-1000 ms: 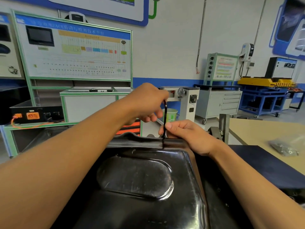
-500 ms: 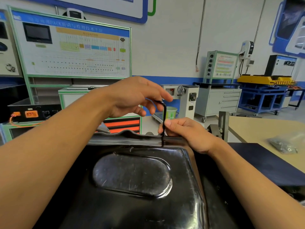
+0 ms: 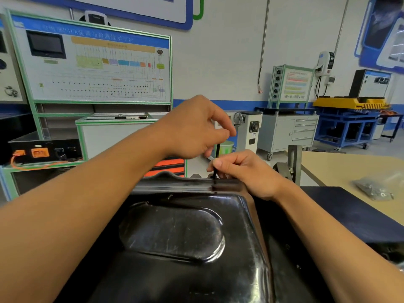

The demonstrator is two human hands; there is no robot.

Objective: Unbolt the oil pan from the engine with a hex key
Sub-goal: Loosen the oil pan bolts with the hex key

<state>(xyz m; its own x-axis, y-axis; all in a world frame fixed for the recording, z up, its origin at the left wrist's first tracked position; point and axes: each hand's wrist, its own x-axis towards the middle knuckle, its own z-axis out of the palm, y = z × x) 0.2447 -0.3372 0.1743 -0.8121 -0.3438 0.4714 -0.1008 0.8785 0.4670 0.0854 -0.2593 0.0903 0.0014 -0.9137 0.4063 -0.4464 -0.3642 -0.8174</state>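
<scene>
A glossy black oil pan (image 3: 179,237) fills the lower middle of the head view, with its far flange running along the top edge. A thin black hex key (image 3: 217,153) stands upright at that far flange, its tip down by the rim. My left hand (image 3: 194,130) curls over the key's top end and grips it. My right hand (image 3: 244,171) rests on the flange and pinches the lower shaft between thumb and fingers. The bolt under the key is hidden.
A tan workbench (image 3: 354,171) lies to the right, with a clear bag of metal parts (image 3: 373,189) and a dark mat (image 3: 349,211) on it. A metal bracket (image 3: 293,162) stands just right of my right hand. Training panels and cabinets stand behind.
My left hand has turned on the key's top, its fingers coming round from an open spread to a closed grip. The right hand stays at the shaft.
</scene>
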